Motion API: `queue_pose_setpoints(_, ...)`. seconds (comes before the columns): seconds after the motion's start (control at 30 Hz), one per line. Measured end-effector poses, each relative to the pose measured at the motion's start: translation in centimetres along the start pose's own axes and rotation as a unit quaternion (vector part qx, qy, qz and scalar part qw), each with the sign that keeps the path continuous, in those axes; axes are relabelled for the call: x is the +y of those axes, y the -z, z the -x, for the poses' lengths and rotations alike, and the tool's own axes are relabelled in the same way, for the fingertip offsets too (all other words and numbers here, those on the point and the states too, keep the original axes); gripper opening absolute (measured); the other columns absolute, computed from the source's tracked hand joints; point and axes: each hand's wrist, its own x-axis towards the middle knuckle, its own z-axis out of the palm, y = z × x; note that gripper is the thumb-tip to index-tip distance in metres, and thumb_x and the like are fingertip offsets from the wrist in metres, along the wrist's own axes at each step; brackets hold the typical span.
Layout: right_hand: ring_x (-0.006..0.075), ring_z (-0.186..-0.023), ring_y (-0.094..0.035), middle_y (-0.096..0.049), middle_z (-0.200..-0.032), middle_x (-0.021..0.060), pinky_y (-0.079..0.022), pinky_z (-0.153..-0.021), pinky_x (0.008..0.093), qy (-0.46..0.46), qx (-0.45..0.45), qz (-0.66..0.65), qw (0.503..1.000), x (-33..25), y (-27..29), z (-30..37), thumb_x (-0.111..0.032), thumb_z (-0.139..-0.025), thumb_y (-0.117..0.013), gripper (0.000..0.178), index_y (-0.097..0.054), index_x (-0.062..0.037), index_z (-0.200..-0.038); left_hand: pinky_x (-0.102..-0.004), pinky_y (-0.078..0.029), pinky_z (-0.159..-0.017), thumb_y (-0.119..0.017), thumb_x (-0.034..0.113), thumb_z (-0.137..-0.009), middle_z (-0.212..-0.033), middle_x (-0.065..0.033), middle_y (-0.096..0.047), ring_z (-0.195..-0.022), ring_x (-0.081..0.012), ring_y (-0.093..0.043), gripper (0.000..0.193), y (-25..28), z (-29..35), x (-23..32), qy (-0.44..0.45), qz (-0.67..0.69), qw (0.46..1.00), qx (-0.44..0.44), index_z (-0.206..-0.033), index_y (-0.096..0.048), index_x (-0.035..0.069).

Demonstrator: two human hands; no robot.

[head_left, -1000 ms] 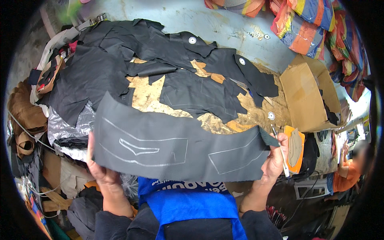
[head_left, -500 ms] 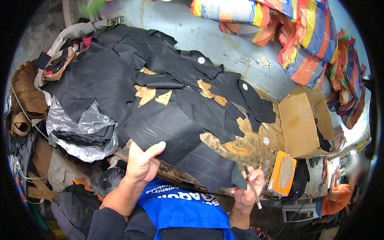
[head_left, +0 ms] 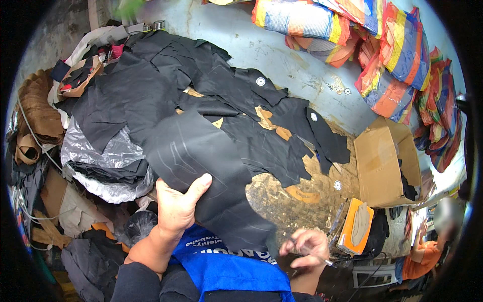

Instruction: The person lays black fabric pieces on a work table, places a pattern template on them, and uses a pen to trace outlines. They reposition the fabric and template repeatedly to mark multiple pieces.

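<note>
A worn table [head_left: 274, 194] and blue wall [head_left: 241, 35] stand beyond the left hand [head_left: 177, 205], gripping one black sheet [head_left: 214, 161], and right hand [head_left: 308, 248], holding one pen [head_left: 328, 262]; one box [head_left: 378, 166] farther right.

A: Diff vs 1 sec ago?
B: Wide, flexible black sheet w/ pale outlines [head_left: 216, 156] was ~level; now slants down to right. Bare L hand [head_left: 177, 207] went from its left end to near edge.
A: R?
B: Bare R hand [head_left: 308, 247] looks off it, by corner; slim silvery pen [head_left: 326, 260] tilts flatter.
</note>
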Motion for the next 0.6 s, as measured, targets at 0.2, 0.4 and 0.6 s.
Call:
queue_pose_setpoints(0.2, 0.0244, -0.105, -0.06, -0.064, -0.106, 0.0141, -0.044, -0.096, 0.0373, 0.022, 0.192, 0.039, 0.98, 0.4, -2.9, -7.5, -0.02, -0.069, -0.082, 0.052, -0.055, -0.0001, -0.11, -0.0296, -0.051, -0.078, -0.056, 0.012, -0.093, -0.101, -0.0117, -0.066, -0.087, -0.0172, -0.064, 0.022, -1.5, 0.2, 0.1, 0.112, 0.004, 0.992, -0.056, -0.107, -0.06, -0.005)
queue_pose_setpoints(0.4, 0.0081, -0.091, -0.057, -0.064, -0.097, 0.0064, -0.045, -0.083, 0.0223, 0.01, 0.174, 0.012, 0.985, 1.0, -8.3, -12.1, -0.008, -0.085, -0.068, 0.025, -0.056, 0.0035, -0.104, -0.0263, -0.049, -0.077, -0.051, 0.016, -0.097, -0.098, -0.0089, -0.066, -0.084, -0.0137, -0.062, 0.023, -2.4, -0.2, 0.5, -0.001, -0.097, 0.995, -0.028, -0.104, -0.061, -0.004)
queue_pose_setpoints(0.6, 0.0012, -0.07, -0.048, -0.059, -0.079, -0.0019, -0.038, -0.064, 0.0146, 0.096, 0.219, 0.127, 0.963, 0.9, -9.3, -12.9, -0.005, -0.09, -0.061, 0.008, -0.057, 0.0011, -0.094, -0.0223, -0.044, -0.07, -0.051, 0.017, -0.097, -0.087, -0.0025, -0.064, -0.077, -0.0076, -0.056, 0.023, -2.2, -0.9, 1.2, -0.022, -0.16, 0.986, -0.028, -0.096, -0.064, -0.002)
